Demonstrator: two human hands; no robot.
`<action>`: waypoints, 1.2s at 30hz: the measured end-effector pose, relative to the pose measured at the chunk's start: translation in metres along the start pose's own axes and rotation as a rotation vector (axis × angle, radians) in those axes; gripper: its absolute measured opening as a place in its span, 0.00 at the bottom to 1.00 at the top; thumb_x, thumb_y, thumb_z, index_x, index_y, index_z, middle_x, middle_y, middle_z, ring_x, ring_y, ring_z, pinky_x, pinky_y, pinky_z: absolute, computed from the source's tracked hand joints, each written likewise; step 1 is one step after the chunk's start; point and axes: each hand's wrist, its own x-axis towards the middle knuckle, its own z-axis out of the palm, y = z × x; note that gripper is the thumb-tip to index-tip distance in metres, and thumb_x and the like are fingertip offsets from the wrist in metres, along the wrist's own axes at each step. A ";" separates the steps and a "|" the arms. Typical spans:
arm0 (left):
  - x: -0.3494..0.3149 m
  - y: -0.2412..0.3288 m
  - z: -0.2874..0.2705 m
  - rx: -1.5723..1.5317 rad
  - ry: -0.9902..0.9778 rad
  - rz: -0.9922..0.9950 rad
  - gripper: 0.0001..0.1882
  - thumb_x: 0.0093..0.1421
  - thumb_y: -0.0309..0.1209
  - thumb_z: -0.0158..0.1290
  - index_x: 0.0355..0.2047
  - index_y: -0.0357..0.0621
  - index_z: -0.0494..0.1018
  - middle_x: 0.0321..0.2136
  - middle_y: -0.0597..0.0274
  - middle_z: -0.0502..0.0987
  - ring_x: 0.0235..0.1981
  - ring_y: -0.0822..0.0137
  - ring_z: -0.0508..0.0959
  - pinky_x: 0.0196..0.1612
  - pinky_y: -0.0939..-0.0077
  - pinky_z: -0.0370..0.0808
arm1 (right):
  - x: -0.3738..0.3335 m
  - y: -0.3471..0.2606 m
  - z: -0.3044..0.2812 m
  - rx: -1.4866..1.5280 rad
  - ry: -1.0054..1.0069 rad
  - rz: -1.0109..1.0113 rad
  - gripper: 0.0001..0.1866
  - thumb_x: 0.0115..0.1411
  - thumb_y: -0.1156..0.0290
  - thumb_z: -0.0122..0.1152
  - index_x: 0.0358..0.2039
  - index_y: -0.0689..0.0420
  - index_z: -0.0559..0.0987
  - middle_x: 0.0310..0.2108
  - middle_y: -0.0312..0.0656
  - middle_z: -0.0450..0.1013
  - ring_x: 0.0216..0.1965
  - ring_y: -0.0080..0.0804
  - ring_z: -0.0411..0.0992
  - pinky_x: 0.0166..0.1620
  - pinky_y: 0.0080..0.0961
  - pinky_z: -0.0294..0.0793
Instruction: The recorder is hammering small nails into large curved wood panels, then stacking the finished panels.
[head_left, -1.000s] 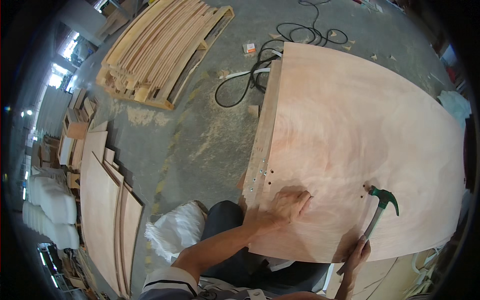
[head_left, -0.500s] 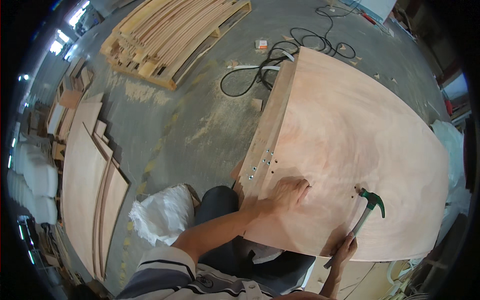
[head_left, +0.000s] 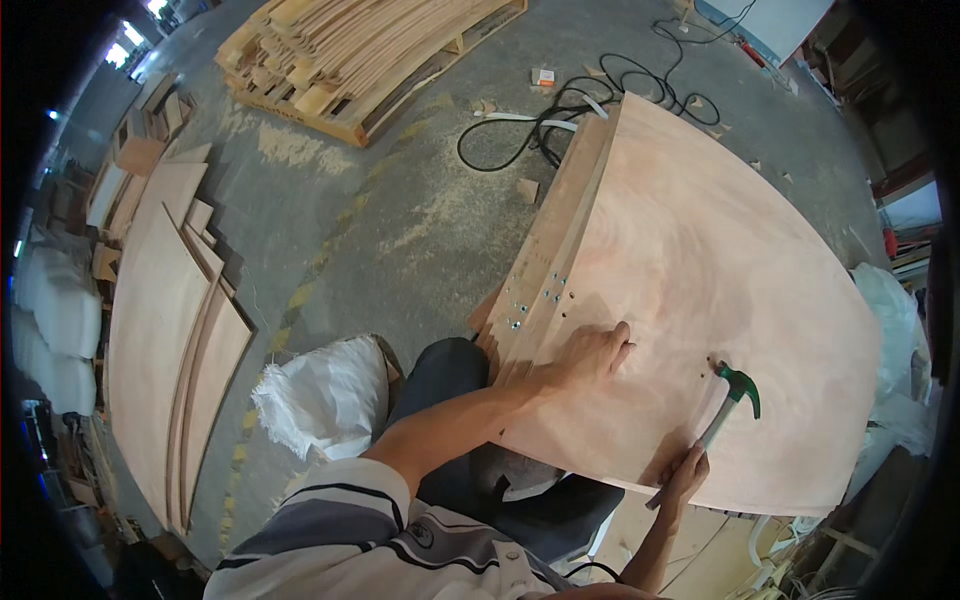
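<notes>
A stack of pale plywood panels (head_left: pixel 760 230) lies in front of me, its top sheet broad and curved-edged. My left hand (head_left: pixel 592 356) rests on the top sheet near its left edge, fingers curled together; whatever they may hold is hidden. My right hand (head_left: pixel 684 474) grips the handle of a claw hammer (head_left: pixel 738 385) with a green head. The hammer's head touches or hovers just over the sheet beside a small dark hole (head_left: pixel 712 361). Several small shiny metal fittings (head_left: pixel 517 322) sit along the stack's left side, near two more holes in the sheet.
A pallet of stacked wood strips (head_left: pixel 370 60) stands at the far left. More plywood sheets (head_left: pixel 150 320) lie at left. A white woven sack (head_left: pixel 325 400) sits by my knee. Black cable (head_left: pixel 490 165) loops beyond the stack. Clear plastic wrapping (head_left: pixel 890 340) is at right.
The whole view has shifted a little. Both hands keep nearly the same places on the panel, and the hammer stays in my right hand.
</notes>
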 end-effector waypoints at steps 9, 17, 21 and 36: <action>-0.019 -0.013 0.012 -0.113 0.030 -0.013 0.10 0.62 0.35 0.48 0.33 0.40 0.64 0.18 0.44 0.72 0.23 0.43 0.74 0.26 0.54 0.69 | -0.009 0.012 -0.007 0.048 -0.039 -0.069 0.24 0.67 0.52 0.45 0.17 0.53 0.62 0.10 0.32 0.56 0.08 0.22 0.55 0.10 0.22 0.53; -0.056 -0.095 -0.012 -0.825 0.024 -0.408 0.06 0.63 0.29 0.42 0.34 0.48 0.69 0.25 0.70 0.68 0.24 0.73 0.66 0.26 0.76 0.68 | 0.001 0.008 0.008 0.036 -0.036 -0.194 0.25 0.64 0.50 0.50 0.17 0.55 0.67 0.13 0.30 0.60 0.15 0.18 0.56 0.16 0.23 0.56; -0.081 0.005 -0.095 -1.290 0.099 -0.610 0.06 0.61 0.25 0.49 0.39 0.40 0.68 0.26 0.63 0.70 0.21 0.76 0.67 0.21 0.85 0.63 | 0.029 0.027 -0.026 -0.125 0.066 -0.095 0.24 0.64 0.53 0.50 0.19 0.58 0.69 0.12 0.36 0.62 0.11 0.25 0.61 0.15 0.26 0.60; -0.084 -0.026 -0.101 -0.762 0.150 -0.539 0.08 0.59 0.29 0.53 0.36 0.36 0.72 0.23 0.65 0.71 0.23 0.75 0.68 0.26 0.80 0.65 | -0.125 0.009 -0.016 -0.369 -0.069 -0.256 0.18 0.61 0.61 0.54 0.26 0.66 0.69 0.12 0.50 0.64 0.12 0.37 0.65 0.18 0.33 0.62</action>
